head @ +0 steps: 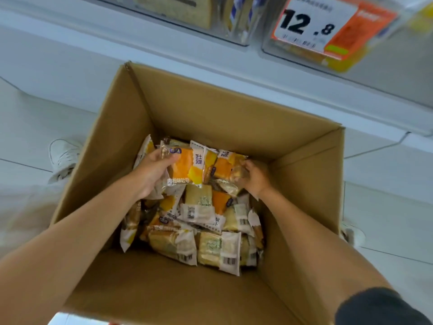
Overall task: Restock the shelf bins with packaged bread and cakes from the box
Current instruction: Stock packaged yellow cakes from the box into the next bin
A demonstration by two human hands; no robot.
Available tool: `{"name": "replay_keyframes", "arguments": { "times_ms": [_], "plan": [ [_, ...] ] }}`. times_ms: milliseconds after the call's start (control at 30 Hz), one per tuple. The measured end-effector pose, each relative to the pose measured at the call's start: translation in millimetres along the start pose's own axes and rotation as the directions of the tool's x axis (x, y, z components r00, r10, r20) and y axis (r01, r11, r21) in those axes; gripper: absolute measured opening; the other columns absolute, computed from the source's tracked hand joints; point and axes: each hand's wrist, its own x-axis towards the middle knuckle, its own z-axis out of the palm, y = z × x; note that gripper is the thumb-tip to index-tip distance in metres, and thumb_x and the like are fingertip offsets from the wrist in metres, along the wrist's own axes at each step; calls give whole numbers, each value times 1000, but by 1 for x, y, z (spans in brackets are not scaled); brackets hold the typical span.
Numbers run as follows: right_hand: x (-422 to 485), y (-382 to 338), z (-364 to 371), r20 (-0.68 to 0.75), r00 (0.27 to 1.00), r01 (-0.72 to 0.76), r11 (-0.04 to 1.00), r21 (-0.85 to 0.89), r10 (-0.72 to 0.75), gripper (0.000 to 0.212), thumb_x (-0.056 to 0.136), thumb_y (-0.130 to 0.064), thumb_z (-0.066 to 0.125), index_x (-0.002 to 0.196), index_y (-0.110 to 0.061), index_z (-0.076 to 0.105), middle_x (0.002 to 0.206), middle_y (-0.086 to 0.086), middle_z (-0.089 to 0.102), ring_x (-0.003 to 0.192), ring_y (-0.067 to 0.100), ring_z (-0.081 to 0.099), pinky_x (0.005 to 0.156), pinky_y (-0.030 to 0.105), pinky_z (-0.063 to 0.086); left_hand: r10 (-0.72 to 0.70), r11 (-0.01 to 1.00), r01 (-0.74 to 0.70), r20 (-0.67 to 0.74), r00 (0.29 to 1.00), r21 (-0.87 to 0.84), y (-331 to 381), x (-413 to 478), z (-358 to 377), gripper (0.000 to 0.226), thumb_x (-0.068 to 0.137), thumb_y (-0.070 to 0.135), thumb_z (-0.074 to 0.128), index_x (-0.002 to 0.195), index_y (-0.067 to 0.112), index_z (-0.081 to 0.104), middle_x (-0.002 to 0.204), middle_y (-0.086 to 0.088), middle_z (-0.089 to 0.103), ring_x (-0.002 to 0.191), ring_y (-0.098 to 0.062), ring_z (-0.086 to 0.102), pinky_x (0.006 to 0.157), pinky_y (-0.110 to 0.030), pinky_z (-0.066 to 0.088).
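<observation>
I have both hands inside one open cardboard box (210, 109) standing on the floor. My left hand (152, 172) grips one orange-and-white bread packet (185, 167), thumb on top. My right hand (255, 177) pinches the end of a second packet (223, 168) just beside it. Loose packets (206, 231) beneath number over a dozen; the exact count is unclear. Two clear shelf bins (187, 15) sit above; one price tag (316, 22) reads 12.8

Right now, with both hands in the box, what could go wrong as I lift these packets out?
The left hand grips several packets fanned together; one might slip out on the way up. The right hand holds its packet by one end, so a tight squeeze could crush the bread. The box walls are tall, so packets may catch on the rim.
</observation>
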Motion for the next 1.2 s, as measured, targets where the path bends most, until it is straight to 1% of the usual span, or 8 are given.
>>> {"name": "replay_keyframes", "arguments": {
  "times_ms": [200, 333, 500, 633, 733, 833, 1067, 1200],
  "plan": [
    [-65, -110, -81, 454, 872, 15, 938, 347, -182, 35, 91, -6, 64, 125, -8, 57, 116, 6, 66, 100, 15, 63, 75, 20, 51, 153, 985, -155, 27, 988, 70, 30, -14, 1, 13, 99, 24, 54, 111, 23, 58, 110, -7, 69, 105, -25, 66, 95, -47, 51],
    [-106, -168, -132, 582, 757, 79, 927, 367, -295, 30, 98, -8, 54, 127, -13, 59, 119, 11, 68, 99, 18, 67, 76, 25, 54, 195, 964, -239, 300, 934, 116, 58, -49, 15, 41, 95, 45, 52, 128, 21, 55, 123, -9, 67, 109, -26, 67, 94, -49, 52],
    [-150, -215, -167, 94, 905, 398, 904, 154, -414, 41, 89, -21, 70, 128, -14, 59, 119, 7, 64, 99, 12, 63, 83, 26, 48, 300, 881, -412, 397, 867, 234, 88, -109, 31, 80, 71, 60, 72, 127, 7, 52, 116, -8, 67, 107, -24, 62, 95, -48, 49],
    [-177, -214, -192, 77, 917, 397, 912, -103, -391, 93, 78, -52, 74, 153, -28, 25, 156, -1, 29, 136, 16, 39, 105, 29, 37, 373, 892, -440, 384, 845, 103, 110, -145, 34, 36, 95, 41, 55, 122, 16, 59, 108, -9, 74, 98, -22, 71, 83, -38, 59],
    [-187, -211, -204, 91, 897, 440, 891, -111, -432, 86, 78, -53, 73, 150, -27, 34, 151, -3, 41, 136, 15, 41, 102, 25, 38, 387, 875, -464, 382, 839, 134, 125, -171, 48, 39, 99, 49, 46, 119, 18, 61, 111, -9, 73, 99, -22, 69, 85, -39, 57],
    [-201, -216, -222, -39, 862, 491, 854, -173, -505, 87, 71, -63, 74, 142, -20, 47, 144, -4, 51, 132, 14, 48, 102, 26, 42, 478, 775, -573, 347, 807, 265, 139, -189, 67, 82, 73, 79, 58, 134, 25, 51, 132, 6, 59, 122, -17, 55, 104, -48, 44],
    [-235, -214, -316, -269, 764, 411, 764, -497, -586, 68, 71, -67, 69, 118, -22, 49, 108, -7, 62, 103, 18, 59, 71, 28, 46, 748, 474, -813, 332, 574, 337, 201, -203, 136, 27, 97, 53, 46, 94, 30, 60, 91, 6, 68, 83, -6, 65, 66, -17, 47],
    [-234, -185, -382, -470, 664, 252, 766, -591, -582, 66, 70, -63, 74, 115, -21, 51, 106, 0, 63, 98, 22, 58, 67, 32, 39, 777, 325, -869, 419, 470, 373, 250, -188, 185, 50, 91, 56, 56, 128, 23, 51, 115, 8, 61, 103, -2, 60, 78, -11, 46]
  ]
}}
